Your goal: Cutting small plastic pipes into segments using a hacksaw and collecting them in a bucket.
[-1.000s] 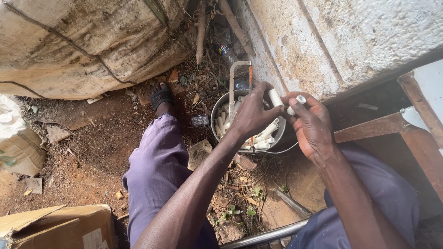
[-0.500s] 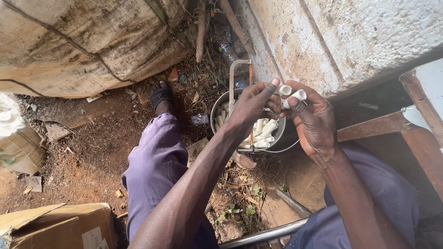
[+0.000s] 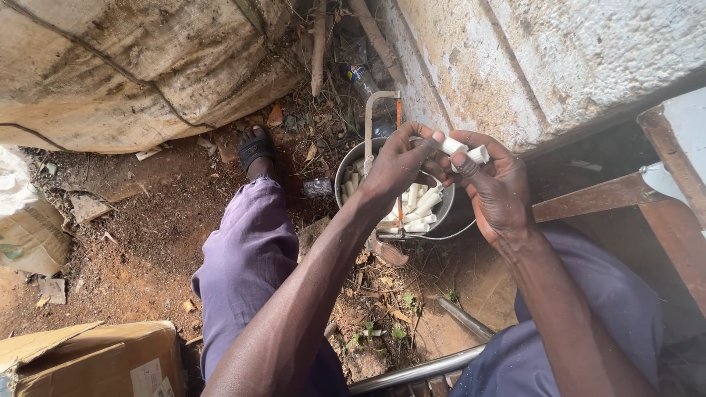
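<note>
My left hand (image 3: 401, 162) and my right hand (image 3: 494, 185) meet above a metal bucket (image 3: 351, 163). Both pinch a short white pipe piece (image 3: 462, 149) held between the fingertips. The bucket sits on the dirt between my legs and holds several similar white pipe pieces (image 3: 416, 206). A hacksaw (image 3: 369, 125) with an orange blade stands upright in the bucket, just behind my left hand.
A rough plastered wall (image 3: 559, 51) rises on the right, a big worn sack (image 3: 125, 66) at upper left. A brown wooden frame (image 3: 625, 198) is at right, a cardboard box (image 3: 95, 360) at lower left, a metal tube (image 3: 419, 371) under my knees. My sandalled foot (image 3: 256, 147) rests on dirt.
Both hands have lifted slightly and shifted up over the bucket. The white pipe piece has turned between the fingers, with its end now showing.
</note>
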